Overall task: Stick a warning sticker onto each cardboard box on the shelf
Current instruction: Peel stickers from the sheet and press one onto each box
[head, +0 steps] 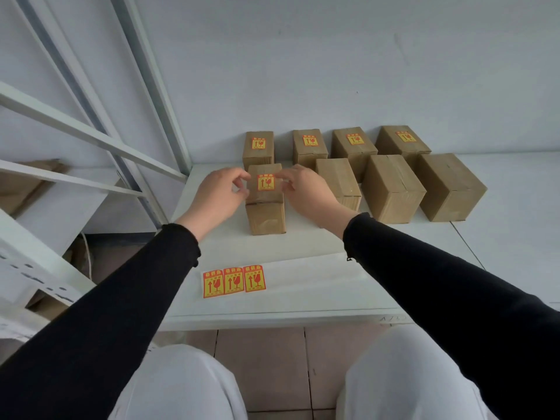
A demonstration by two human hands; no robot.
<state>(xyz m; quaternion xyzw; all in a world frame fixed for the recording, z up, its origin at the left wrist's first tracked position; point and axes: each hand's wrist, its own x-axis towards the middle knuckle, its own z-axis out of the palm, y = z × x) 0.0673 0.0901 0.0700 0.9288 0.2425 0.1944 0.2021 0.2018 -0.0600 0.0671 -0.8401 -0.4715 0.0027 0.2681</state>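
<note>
Brown cardboard boxes stand in two rows on the white shelf (pixel 303 244). Each back-row box, such as the left one (pixel 258 150), carries a red-and-yellow warning sticker on top. The front-left box (pixel 266 216) has a warning sticker (pixel 266 182) lying on its top. My left hand (pixel 218 195) rests its curled fingertips against that box's upper left edge. My right hand (pixel 306 192) pinches the sticker's right edge with thumb and forefinger. Three front-row boxes (pixel 338 180) (pixel 392 189) (pixel 450 186) to the right have bare tops.
A white backing strip (pixel 318 277) lies near the shelf's front edge with three unused stickers (pixel 234 281) at its left end. White metal shelf uprights and braces (pixel 145 71) rise at the left. My knees and tiled floor (pixel 260 368) are below.
</note>
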